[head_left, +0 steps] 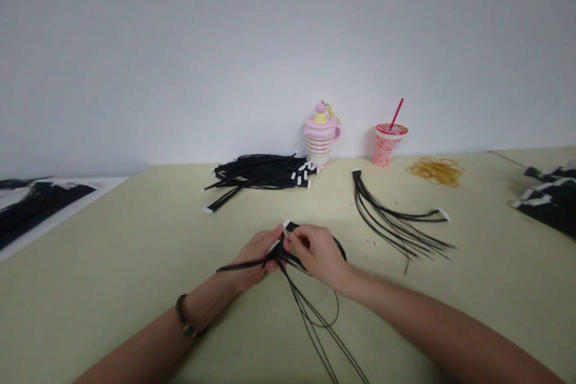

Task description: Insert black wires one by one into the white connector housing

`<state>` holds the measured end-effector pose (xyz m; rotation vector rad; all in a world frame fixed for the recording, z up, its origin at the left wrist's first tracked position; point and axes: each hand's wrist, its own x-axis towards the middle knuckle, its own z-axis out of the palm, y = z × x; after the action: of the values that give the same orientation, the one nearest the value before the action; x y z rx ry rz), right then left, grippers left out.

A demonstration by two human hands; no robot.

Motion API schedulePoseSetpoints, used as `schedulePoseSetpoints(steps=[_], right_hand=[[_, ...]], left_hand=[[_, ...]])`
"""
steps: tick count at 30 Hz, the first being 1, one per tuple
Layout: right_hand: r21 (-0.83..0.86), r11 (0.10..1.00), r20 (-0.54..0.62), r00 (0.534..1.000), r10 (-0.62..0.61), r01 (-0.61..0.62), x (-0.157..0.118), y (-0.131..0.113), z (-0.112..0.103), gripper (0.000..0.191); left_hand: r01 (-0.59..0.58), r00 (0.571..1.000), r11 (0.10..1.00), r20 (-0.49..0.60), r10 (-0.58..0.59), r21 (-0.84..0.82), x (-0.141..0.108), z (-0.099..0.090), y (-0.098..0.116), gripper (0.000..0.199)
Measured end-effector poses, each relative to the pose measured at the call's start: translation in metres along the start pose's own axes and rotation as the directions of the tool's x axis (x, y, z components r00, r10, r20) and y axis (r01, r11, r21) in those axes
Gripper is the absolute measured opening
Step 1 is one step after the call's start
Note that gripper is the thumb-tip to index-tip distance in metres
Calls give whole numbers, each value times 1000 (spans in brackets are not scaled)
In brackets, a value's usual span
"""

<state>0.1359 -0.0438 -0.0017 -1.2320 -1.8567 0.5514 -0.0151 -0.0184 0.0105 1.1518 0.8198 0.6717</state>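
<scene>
Near the middle of the pale table, my left hand [258,255] is closed around a black wire harness [297,285] with white connectors. Against those connectors, my right hand [312,252] pinches with thumb and index finger; what lies between the fingertips is too small to make out. Loose black wires hang down from the harness toward the table's near edge, and a short bunch sticks out to the left over my left wrist. One white connector [287,224] shows just above the fingertips of both hands.
A pile of black harnesses [261,171] lies at the back, beside a striped pink mug [318,144]. Further right are a pink cup [382,147] with a straw, yellow rubber bands [435,171] and a spread harness [382,210]. More black cables [551,204] lie far right.
</scene>
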Motion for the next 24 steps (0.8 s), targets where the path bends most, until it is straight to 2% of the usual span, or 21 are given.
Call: schedulePoseSetpoints(steps=[11, 20, 24], right_hand=[[62, 998, -15, 1000, -11, 12, -2, -1, -1, 25], [35, 999, -25, 1000, 1, 0, -2, -3, -1, 25], [77, 997, -51, 999, 0, 4, -2, 1, 2, 24]], left_hand=[[-34, 999, 998, 25, 33, 48, 6, -5, -9, 43], [-78, 996, 980, 65, 67, 184, 5, -8, -13, 45], [-78, 995, 970, 77, 61, 230, 6, -6, -13, 45]])
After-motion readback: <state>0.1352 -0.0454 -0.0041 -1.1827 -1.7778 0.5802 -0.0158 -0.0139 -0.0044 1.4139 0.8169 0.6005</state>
